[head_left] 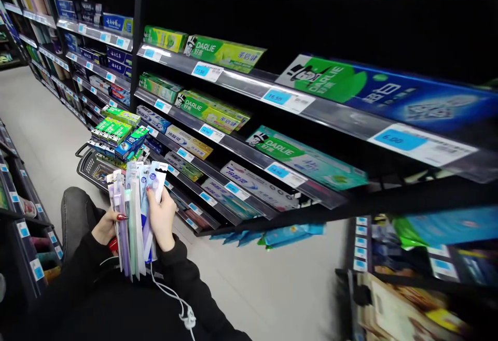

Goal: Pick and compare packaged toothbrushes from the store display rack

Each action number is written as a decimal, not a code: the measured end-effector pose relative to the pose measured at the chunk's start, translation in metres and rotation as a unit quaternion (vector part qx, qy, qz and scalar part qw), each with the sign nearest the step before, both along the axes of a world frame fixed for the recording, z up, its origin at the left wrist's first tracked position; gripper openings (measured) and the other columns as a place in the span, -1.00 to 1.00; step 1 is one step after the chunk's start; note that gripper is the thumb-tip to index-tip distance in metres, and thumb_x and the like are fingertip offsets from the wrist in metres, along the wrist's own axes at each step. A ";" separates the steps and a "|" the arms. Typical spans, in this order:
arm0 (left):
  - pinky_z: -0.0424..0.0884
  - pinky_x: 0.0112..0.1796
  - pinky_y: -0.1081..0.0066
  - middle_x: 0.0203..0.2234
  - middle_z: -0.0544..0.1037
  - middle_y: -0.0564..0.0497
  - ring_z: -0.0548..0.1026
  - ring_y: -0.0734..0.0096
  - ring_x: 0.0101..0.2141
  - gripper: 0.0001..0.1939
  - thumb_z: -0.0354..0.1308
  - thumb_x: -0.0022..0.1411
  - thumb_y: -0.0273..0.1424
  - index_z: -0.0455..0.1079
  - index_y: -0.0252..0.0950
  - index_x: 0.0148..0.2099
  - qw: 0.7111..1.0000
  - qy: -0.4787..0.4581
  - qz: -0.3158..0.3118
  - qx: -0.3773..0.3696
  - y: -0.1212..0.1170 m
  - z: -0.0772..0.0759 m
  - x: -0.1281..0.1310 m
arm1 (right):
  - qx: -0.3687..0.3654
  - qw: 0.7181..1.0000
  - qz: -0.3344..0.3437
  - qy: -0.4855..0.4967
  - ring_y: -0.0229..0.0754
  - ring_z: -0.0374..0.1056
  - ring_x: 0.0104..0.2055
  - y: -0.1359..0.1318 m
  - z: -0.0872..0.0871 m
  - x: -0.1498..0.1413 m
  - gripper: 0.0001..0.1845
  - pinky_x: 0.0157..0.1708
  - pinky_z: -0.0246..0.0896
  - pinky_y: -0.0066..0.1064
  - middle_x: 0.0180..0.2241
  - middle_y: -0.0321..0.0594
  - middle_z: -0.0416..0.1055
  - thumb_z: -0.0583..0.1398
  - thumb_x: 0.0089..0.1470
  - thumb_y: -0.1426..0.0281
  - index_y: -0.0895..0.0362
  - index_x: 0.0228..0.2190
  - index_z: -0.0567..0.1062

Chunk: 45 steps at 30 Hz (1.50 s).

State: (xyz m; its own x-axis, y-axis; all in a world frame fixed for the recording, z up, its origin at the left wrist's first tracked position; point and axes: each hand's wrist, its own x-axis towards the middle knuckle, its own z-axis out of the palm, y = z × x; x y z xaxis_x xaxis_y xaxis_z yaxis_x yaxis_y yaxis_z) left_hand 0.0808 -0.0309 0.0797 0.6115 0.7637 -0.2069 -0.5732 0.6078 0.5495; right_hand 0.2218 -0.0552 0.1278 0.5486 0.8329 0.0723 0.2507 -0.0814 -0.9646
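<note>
Between my two hands is a bunch of several packaged toothbrushes, standing upright in pale purple, green and blue blister packs. My left hand grips the bunch from the left side, with a red-nailed thumb lying against the packs. My right hand is closed on the right side, its thumb over a pack with a round blue mark. Just beyond them sits a dark shopping basket, piled with green and blue toothpaste boxes. The fingers behind the packs are hidden.
Shelves with price tags run along the right, holding Darlie toothpaste boxes and other cartons. Another low shelf stands at left. My bent knee is beside the basket. Blue packets stick out below the shelving. A white cable hangs over my lap.
</note>
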 end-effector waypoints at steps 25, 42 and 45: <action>0.51 -0.35 0.32 -0.43 0.60 -0.07 0.56 0.16 -0.41 -0.73 0.26 -0.20 -0.48 0.44 -0.39 -0.33 0.990 0.056 0.026 -0.126 0.027 -0.064 0.005 | -0.087 0.991 0.070 0.075 -0.08 0.36 -0.34 0.026 -0.041 0.028 -0.70 -0.31 0.19 -0.35 -0.42 -0.15 0.48 0.17 -0.07 0.23 0.23 -0.48 0.53; 0.52 -0.33 0.23 -0.66 0.53 0.03 0.56 0.09 -0.48 -0.58 0.31 -0.31 -0.46 0.47 -0.34 -0.26 0.992 0.070 -0.027 -0.100 0.042 -0.077 0.004 | -0.061 0.987 0.005 0.152 -0.06 0.37 -0.26 0.049 -0.055 0.017 -0.69 -0.20 0.22 -0.28 -0.39 -0.11 0.48 0.15 -0.05 0.20 0.22 -0.46 0.52; 0.51 -0.31 0.21 -0.62 0.55 0.01 0.56 0.05 -0.42 -0.55 0.30 -0.30 -0.45 0.47 -0.33 -0.22 0.995 0.057 -0.024 -0.084 0.046 -0.079 0.001 | -0.001 0.969 0.019 0.247 -0.08 0.39 -0.17 0.049 -0.047 0.015 -0.67 -0.08 0.19 -0.28 -0.26 -0.09 0.49 0.14 0.01 0.21 0.22 -0.32 0.51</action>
State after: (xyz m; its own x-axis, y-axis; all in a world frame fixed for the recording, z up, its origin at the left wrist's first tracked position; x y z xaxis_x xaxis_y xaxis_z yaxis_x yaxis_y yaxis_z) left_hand 0.0815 0.0155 0.0005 0.6117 0.6835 -0.3983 -0.4816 0.7211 0.4980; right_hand 0.2370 -0.0058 0.0806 0.4842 0.8533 -0.1933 -0.2382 -0.0840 -0.9676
